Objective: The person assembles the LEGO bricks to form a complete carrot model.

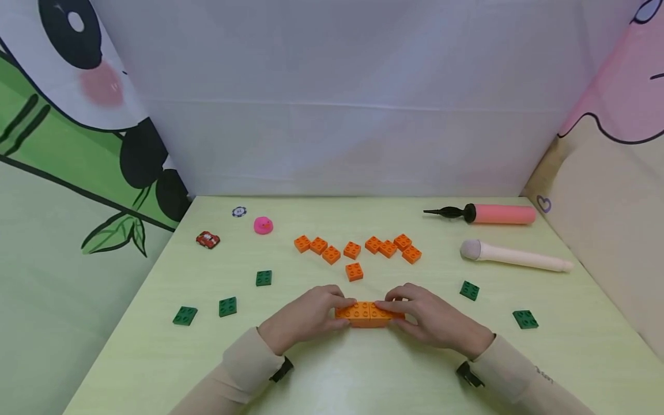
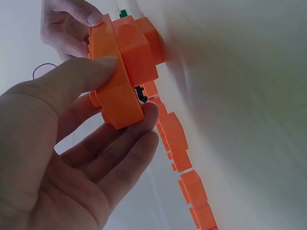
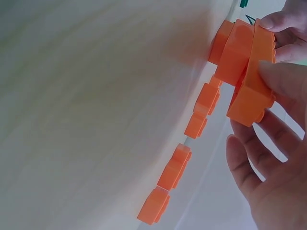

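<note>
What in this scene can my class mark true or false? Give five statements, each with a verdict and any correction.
1. The left hand and right hand both grip the orange brick assembly. True.
2. The red toy car lies right of the pink duck. False: the red toy car lies left of the pink duck.
3. Five green bricks lie on the table. True.
4. The pink pump stands upright. False: the pink pump lies on its side.
5. The orange brick assembly includes several bricks. True.
</note>
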